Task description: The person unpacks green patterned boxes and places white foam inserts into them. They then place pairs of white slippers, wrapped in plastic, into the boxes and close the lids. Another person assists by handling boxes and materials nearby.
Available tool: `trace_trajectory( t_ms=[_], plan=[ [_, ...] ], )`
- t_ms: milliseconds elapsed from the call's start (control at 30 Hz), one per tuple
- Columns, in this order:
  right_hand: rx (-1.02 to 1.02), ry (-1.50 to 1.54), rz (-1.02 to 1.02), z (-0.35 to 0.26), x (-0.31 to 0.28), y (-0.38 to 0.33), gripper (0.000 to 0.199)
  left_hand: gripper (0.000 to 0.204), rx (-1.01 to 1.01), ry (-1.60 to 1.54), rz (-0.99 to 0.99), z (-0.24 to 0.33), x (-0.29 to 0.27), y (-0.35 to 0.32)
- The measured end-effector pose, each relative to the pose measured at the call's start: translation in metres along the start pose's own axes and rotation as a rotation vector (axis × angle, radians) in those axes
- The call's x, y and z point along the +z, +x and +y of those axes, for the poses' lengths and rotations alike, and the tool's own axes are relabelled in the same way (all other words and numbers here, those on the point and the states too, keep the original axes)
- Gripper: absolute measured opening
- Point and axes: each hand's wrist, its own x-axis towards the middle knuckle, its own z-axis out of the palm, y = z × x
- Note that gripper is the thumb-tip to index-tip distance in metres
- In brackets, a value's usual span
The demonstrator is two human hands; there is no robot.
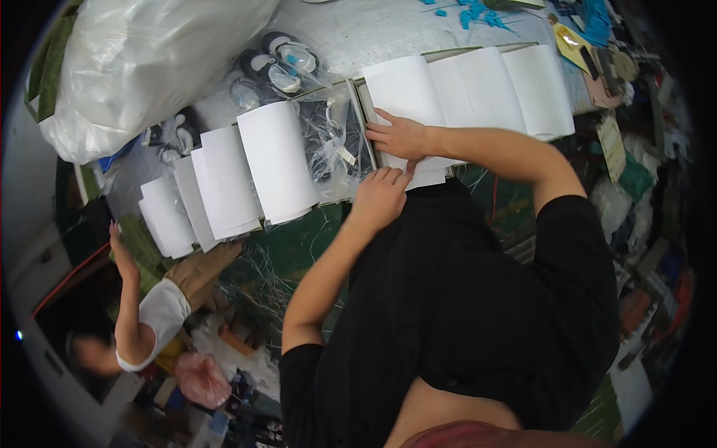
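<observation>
A fanned row of white folded sheets (478,89) lies on the worktable in front of me. My right hand (399,137) rests flat on the leftmost sheet of that row, its fingers spread toward a thin grey board edge (358,112). My left hand (381,196) is curled just below it, at the lower edge of the same sheet (426,178), and seems to pinch it. The two hands almost touch.
A second fan of white sheets (239,179) lies to the left, with clear plastic bags of small parts (328,142) between the two. A big white plastic sack (149,60) fills the far left. Blue scraps (470,15) lie at the back. Another person's raised arm (134,299) is at lower left.
</observation>
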Motion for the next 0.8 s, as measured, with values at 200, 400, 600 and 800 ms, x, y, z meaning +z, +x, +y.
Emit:
trace_trajectory(
  t_ms=[200,400,600,800],
  plan=[
    [-0.213,-0.085,-0.141,0.029,0.007,-0.013,0.073,0.053,-0.651,0.658,0.076,0.018,0.018,-0.001],
    [-0.193,-0.013,-0.199,0.039,0.001,-0.026,0.057,0.048,-0.610,0.159,-0.046,0.027,0.043,0.020],
    [-0.005,-0.059,-0.072,0.044,-0.046,-0.149,0.026,0.048,-0.593,0.673,0.040,0.046,0.056,0.050],
    [0.214,0.109,-0.355,0.029,-0.050,-0.191,0.065,0.045,0.201,0.534,-0.219,0.048,0.067,0.117]
  ],
)
